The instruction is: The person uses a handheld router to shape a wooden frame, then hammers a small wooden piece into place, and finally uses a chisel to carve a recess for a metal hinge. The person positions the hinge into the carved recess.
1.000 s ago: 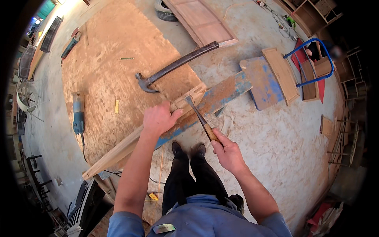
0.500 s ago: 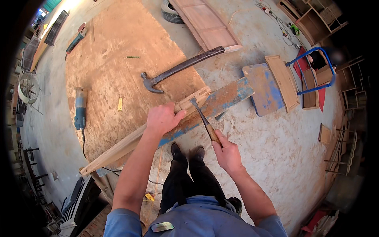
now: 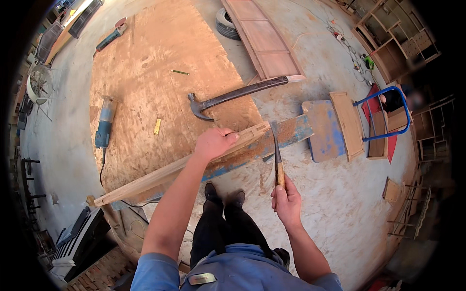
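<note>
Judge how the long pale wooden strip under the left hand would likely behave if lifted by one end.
The wooden strip is long and thin, so it would probably sag or wobble slightly, yet stay fairly stiff. It looks light for its length. Its flat faces rest on the board under the left hand, so rolling seems unlikely. The right hand holds a chisel near its end.

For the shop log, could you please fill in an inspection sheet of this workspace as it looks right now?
Surface: worn plywood sheet on a dusty concrete floor.
Job's things: long wooden strip across a blue-painted plank; chisel with its blade at the strip's end.
Clutter: claw hammer, blue power tool, small yellow piece, tyre, wooden panel.
Hands: left hand presses on the strip; right hand grips the chisel handle.
Cables: power tool's cord; loose wires far right.
Surroundings: shelf frames, blue trolley, fan.
</note>
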{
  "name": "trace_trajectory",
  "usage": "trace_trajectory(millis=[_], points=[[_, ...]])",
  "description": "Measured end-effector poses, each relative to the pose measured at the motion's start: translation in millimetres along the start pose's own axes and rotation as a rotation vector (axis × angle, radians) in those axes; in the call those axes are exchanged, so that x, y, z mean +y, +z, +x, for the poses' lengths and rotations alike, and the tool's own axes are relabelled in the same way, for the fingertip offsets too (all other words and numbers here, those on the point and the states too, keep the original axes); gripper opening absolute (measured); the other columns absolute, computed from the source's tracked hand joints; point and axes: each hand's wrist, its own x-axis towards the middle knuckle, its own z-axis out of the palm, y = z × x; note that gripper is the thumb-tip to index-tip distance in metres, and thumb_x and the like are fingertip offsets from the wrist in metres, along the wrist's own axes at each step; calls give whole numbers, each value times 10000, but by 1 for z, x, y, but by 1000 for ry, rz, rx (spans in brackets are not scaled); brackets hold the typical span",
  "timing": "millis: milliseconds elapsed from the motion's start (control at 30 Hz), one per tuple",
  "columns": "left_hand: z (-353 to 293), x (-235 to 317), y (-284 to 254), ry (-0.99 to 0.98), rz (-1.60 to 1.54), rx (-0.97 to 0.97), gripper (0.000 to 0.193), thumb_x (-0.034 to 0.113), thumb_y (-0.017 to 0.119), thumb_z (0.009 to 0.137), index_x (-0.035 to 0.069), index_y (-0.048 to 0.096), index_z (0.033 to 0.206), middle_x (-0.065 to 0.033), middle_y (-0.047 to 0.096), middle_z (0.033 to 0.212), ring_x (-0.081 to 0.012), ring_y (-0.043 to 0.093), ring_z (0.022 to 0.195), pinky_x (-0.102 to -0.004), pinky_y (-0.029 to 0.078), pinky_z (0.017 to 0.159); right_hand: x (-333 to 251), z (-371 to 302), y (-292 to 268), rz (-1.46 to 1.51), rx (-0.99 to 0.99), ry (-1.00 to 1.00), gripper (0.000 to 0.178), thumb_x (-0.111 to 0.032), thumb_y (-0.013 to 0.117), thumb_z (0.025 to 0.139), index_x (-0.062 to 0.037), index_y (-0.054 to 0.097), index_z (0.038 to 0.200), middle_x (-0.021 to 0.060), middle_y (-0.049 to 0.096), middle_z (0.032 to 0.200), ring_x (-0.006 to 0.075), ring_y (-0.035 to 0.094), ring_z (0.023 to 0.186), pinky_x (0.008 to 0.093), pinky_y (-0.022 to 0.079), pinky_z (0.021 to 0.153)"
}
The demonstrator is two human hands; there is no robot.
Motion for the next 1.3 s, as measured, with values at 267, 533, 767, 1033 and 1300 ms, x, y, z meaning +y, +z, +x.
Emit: trace_trajectory(millis=[267,533,767,1033,1300], points=[[-23,-38,-1,310,42,731,517,266,725,877,24,588,1313,-216,564,1370,-381,616,1144,-438,506,959,-19,10,40,-31,-95,-4,497,-136,489,1048,-37,403,1527,41,588,837,74,511,538,240,435,466],[-117,-91,-9,557,310,751,560,216,807,761,94,613,1272,-161,575,1309,-371,582,1197,-486,488,980,-42,-3,144,-180,-539,151,557,-124,502,1037,-38,320,1557,53,581,870,88,517,538,249,431,447],[-123,-108,-20,471,-5,878,264,121,748,817,77,659,1062,-142,635,1137,-332,671,981,-380,563,789,-64,24,159,-659,-706,-261,509,-124,636,957,47,490,1414,148,661,1166,283,653,1076,375,516,960],[-123,-100,-22,267,-115,1004,290,72,760,817,65,640,1081,-150,621,1177,-347,655,1006,-390,559,819,-64,126,175,-1537,-996,-996,545,-318,848,755,-40,604,1156,187,683,1010,373,681,875,470,549,716],[-156,-91,-36,-9,-161,1405,296,-5,709,887,56,620,1163,-160,639,1191,-303,667,1029,-372,554,878,-57,143,162,-1408,-977,-1026,396,-355,843,753,-71,634,935,147,678,861,370,680,846,488,540,689]])
